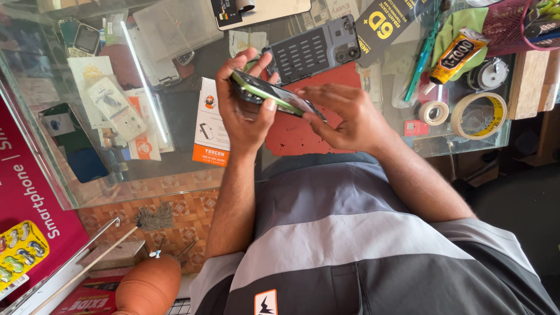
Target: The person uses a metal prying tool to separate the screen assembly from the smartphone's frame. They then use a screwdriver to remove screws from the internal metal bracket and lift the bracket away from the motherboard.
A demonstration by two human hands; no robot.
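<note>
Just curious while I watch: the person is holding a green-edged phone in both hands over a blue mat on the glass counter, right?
Not quite: the mat is red, not blue. The head view shows the left hand gripping the green-edged phone and the right hand touching its other end, above the glass counter.

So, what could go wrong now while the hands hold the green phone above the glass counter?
The left hand grips the green-edged smartphone only by its edges, above the glass counter top; a slip could drop it on glass. The right hand presses near its lower end, which may tilt it. The yellow glue tube lies close by and might be knocked.
</note>
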